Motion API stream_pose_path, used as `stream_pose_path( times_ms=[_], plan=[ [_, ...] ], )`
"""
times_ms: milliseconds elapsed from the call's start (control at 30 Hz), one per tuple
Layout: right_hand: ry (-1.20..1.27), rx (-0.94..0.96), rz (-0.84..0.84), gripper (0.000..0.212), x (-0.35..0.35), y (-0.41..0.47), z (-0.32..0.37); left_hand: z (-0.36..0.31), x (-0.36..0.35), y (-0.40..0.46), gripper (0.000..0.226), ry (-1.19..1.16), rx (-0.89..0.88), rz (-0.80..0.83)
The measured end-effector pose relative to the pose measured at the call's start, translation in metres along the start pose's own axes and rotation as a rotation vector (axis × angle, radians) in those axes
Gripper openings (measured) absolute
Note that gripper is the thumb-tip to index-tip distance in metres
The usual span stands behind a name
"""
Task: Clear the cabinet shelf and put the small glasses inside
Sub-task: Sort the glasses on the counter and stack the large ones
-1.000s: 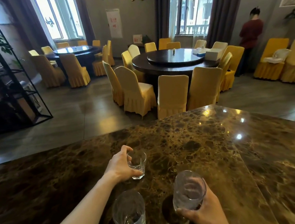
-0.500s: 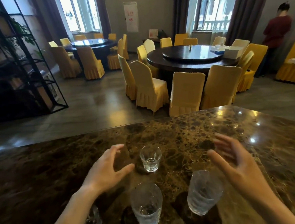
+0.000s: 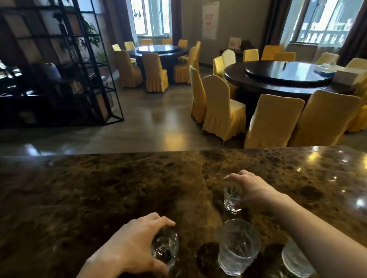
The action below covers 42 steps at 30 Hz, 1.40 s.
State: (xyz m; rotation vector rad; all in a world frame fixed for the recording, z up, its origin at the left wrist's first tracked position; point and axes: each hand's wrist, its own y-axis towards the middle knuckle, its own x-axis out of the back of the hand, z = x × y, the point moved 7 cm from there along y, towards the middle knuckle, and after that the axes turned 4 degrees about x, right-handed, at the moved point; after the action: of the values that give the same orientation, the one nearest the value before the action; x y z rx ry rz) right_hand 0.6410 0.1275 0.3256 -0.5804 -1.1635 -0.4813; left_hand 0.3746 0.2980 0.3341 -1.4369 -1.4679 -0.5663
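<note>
Left hand (image 3: pixel 132 250) clasping one small glass (image 3: pixel 164 247), right hand (image 3: pixel 251 189) another (image 3: pixel 231 199); could clip tumbler (image 3: pixel 238 246) lifting.

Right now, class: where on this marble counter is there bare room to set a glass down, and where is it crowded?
Bare: the counter left of the left hand, and the far strip beyond the right hand. Crowded: the near centre, where two small glasses and two larger tumblers cluster.
</note>
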Motion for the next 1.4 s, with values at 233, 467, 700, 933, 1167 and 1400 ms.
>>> stream_pose_path(
  times_ms=[233,467,700,933,1167,1400],
  plan=[
    [-0.06,0.168,0.013,0.092,0.014,0.017,0.081,-0.007,-0.012,0.005,0.086,0.019,-0.049,-0.049],
    [-0.028,0.326,0.038,0.09,-0.023,0.043,0.166,-0.022,-0.024,0.007,0.087,0.046,-0.099,-0.014],
    [-0.03,0.365,0.061,0.095,-0.052,0.052,0.179,-0.021,-0.023,0.007,0.087,0.054,-0.113,-0.022],
    [0.055,0.34,0.011,0.093,-0.002,0.014,0.175,-0.029,-0.009,-0.002,0.092,0.095,-0.12,-0.089],
    [0.049,0.197,-0.101,0.083,0.088,-0.139,0.035,-0.126,0.027,0.009,0.092,-0.037,-0.382,-0.309],
    [-0.012,0.134,0.109,0.09,0.052,-0.195,-0.038,-0.165,-0.022,0.041,0.093,0.172,-0.392,-0.215]
  ],
)
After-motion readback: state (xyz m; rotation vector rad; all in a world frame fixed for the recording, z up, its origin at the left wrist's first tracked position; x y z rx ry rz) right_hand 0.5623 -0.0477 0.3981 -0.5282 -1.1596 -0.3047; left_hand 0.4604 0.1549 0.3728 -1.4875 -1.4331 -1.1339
